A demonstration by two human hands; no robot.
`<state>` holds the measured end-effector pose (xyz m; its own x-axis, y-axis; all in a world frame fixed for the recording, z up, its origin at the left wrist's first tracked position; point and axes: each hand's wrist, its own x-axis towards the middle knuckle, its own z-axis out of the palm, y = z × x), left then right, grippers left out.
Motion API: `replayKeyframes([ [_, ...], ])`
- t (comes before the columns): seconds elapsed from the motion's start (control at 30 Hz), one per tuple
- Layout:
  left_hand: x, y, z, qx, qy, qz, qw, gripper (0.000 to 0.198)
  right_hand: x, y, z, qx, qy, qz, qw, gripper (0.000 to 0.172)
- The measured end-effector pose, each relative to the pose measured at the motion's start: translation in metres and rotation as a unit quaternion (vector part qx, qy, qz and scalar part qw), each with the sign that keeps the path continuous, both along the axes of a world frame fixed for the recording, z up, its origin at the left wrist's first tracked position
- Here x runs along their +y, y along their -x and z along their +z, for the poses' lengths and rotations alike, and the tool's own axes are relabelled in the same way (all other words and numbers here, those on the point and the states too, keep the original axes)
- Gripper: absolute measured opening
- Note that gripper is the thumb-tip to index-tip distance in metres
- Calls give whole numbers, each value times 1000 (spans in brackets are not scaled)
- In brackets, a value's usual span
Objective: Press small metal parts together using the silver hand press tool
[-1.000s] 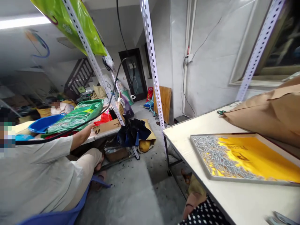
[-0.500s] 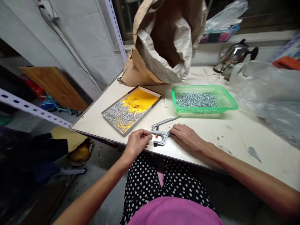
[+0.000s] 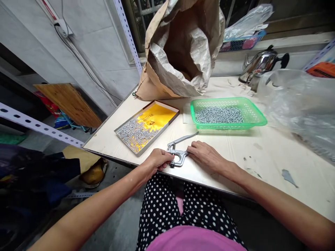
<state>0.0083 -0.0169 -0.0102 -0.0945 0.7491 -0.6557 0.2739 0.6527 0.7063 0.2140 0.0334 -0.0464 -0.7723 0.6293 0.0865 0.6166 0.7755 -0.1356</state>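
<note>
Near the front edge of the table lie metal snap-fastener pliers (image 3: 183,157), with a C-shaped jaw, a spring and the upper lever raised. My right hand (image 3: 205,153) rests on the table with its fingers closed around the end of the lower handle. At the jaw opening, my left hand (image 3: 161,158) has thumb and finger pinched together; whatever is between them is too small to make out. A shallow tray (image 3: 149,147) beyond my left hand holds many small silvery metal pieces on a yellow bottom. Similar pieces fill a green plastic basket (image 3: 227,127) behind the pliers.
A large open paper sack (image 3: 159,85) stands at the back of the table (image 3: 225,188). Back right are a metal kettle (image 3: 259,64) and a clear plastic bag (image 3: 295,94). A perforated metal bar (image 3: 39,125) runs along the left side.
My left hand has moved right and slightly down, bringing its pinched fingertips into the pliers' jaw. My right hand keeps hold of the handle. The camera view has shifted slightly.
</note>
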Motion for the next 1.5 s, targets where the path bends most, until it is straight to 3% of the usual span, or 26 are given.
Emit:
replayKeyframes([
  [0.37, -1, 3, -9, 59, 7, -14, 998, 25, -1, -4, -9, 30, -12, -6, 999, 12],
  [0.7, 1, 4, -2, 20, 29, -32, 999, 23, -1, -4, -16, 35, -19, -13, 999, 12],
  [0.8, -4, 3, -6, 35, -1, -22, 999, 23, -2, -3, -15, 38, -21, -15, 999, 13],
  [0.87, -12, 0, -8, 63, -68, -18, 996, 22, -2, -3, -13, 39, -21, -16, 999, 14],
  [0.97, -29, -6, -10, 140, -207, -64, 966, 18, -1, -4, -9, 38, 2, -19, 999, 20],
  [1.13, -54, -13, -19, 228, -404, -204, 862, 15, 3, -5, -2, 53, -1, -48, 997, 22],
  [1.27, -63, -12, -31, 287, -459, -257, 801, 15, 18, 8, 5, 32, -95, -34, 994, 25],
  [1.37, -66, -11, -37, 322, -486, -273, 765, 15, 35, 26, 7, -21, -116, 0, 993, 25],
  [1.5, -70, -10, -40, 333, -494, -257, 761, 16, 47, 41, 0, -55, -97, 29, 993, 21],
])
